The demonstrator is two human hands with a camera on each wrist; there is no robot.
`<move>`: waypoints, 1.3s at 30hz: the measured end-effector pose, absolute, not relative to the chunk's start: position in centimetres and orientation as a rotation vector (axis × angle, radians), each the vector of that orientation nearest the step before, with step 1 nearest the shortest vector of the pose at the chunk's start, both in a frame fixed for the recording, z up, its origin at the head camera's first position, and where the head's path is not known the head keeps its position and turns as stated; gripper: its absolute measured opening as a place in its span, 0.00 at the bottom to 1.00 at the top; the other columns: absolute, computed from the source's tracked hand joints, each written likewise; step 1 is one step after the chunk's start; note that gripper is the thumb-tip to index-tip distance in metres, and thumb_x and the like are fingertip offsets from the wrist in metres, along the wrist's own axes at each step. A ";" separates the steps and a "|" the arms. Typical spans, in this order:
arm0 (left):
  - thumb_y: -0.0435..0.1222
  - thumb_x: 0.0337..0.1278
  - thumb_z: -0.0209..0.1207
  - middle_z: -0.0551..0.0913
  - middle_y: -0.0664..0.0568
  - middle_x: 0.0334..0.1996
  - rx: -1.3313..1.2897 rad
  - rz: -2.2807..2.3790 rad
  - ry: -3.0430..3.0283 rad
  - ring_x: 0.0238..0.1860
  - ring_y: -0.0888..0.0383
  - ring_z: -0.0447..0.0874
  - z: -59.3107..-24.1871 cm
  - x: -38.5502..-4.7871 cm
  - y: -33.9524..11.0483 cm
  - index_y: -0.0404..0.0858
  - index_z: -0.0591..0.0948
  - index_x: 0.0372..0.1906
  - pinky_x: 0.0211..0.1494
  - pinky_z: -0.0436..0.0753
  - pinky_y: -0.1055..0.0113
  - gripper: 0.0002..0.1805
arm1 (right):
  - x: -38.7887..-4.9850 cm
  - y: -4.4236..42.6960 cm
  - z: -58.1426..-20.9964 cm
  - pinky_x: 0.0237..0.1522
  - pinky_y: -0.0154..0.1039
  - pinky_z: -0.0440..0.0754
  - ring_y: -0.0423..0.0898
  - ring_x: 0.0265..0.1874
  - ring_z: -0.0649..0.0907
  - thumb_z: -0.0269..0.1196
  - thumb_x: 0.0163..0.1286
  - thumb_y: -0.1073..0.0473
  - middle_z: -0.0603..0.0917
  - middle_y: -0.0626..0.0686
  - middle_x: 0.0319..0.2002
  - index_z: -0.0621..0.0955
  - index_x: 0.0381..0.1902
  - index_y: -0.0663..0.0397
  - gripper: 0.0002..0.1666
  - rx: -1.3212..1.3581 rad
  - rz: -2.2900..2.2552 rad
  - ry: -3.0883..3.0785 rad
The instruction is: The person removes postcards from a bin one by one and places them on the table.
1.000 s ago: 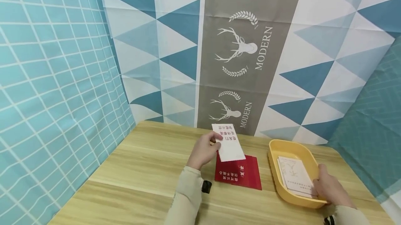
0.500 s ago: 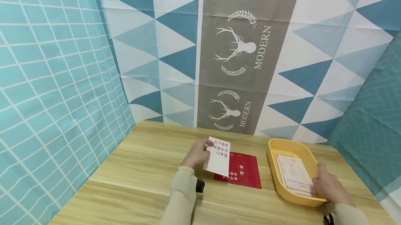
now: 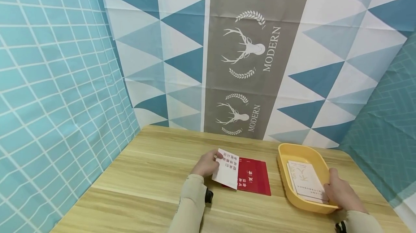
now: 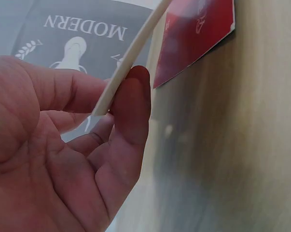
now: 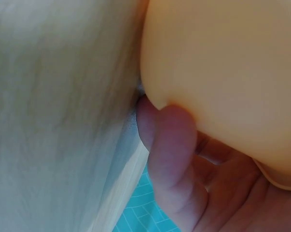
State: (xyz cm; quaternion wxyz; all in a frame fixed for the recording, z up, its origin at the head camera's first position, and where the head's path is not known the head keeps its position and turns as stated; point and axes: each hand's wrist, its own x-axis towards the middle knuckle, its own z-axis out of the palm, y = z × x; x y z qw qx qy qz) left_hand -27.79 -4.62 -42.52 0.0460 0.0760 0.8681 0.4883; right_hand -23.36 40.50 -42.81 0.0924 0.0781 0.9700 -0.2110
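Note:
My left hand (image 3: pixel 207 163) pinches a white card (image 3: pixel 228 171) printed with red characters, thumb and fingers at its left edge. The card is tilted and covers the left part of the red cards (image 3: pixel 257 175) on the table. In the left wrist view the white card (image 4: pixel 131 58) shows edge-on between thumb and finger, with a red card (image 4: pixel 196 41) beyond it. My right hand (image 3: pixel 342 192) grips the near right side of a yellow plastic tray (image 3: pixel 303 154). In the right wrist view, curled fingers (image 5: pixel 172 145) press against the tray's outer wall (image 5: pixel 222 72).
Inside the tray lie white cards (image 3: pixel 307 180) with printed characters. The wooden table (image 3: pixel 152 164) ends at a patterned cloth (image 3: pixel 240 67) behind and a blue grid cloth (image 3: pixel 58 92) on the left. A teal cloth (image 3: pixel 386 117) hangs on the right.
The white card in my left hand has come left and lower, from above the red cards' far edge to over their left side. My right hand keeps its grip on the tray.

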 end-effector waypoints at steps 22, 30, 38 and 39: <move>0.32 0.59 0.62 0.80 0.45 0.39 0.191 1.321 2.786 0.38 0.51 0.76 -43.1 -27.9 -4.6 0.36 0.79 0.49 0.41 0.75 0.59 0.14 | -23.4 40.4 -42.6 0.34 0.46 0.77 0.57 0.33 0.77 0.50 0.69 0.65 0.76 0.73 0.40 0.44 0.66 0.79 0.39 0.256 -0.629 2.847; 0.30 0.51 0.68 0.83 0.42 0.44 0.195 1.280 2.830 0.40 0.50 0.79 -43.6 -28.3 -4.3 0.36 0.79 0.46 0.44 0.79 0.56 0.16 | -23.4 40.5 -42.7 0.36 0.48 0.77 0.58 0.34 0.77 0.50 0.69 0.64 0.76 0.76 0.42 0.43 0.67 0.79 0.40 0.262 -0.618 2.853; 0.32 0.51 0.72 0.80 0.42 0.47 0.174 1.208 2.886 0.41 0.50 0.77 -43.8 -28.3 -3.8 0.37 0.81 0.48 0.46 0.80 0.55 0.18 | -23.5 40.7 -42.8 0.35 0.48 0.77 0.58 0.34 0.78 0.50 0.69 0.64 0.77 0.74 0.41 0.44 0.66 0.79 0.39 0.240 -0.612 2.861; 0.32 0.50 0.72 0.79 0.42 0.47 0.157 1.207 2.887 0.40 0.50 0.77 -43.8 -28.2 -3.8 0.37 0.81 0.48 0.45 0.79 0.55 0.19 | -23.5 40.7 -42.8 0.35 0.48 0.77 0.57 0.33 0.78 0.50 0.69 0.64 0.77 0.74 0.41 0.45 0.66 0.79 0.38 0.238 -0.611 2.865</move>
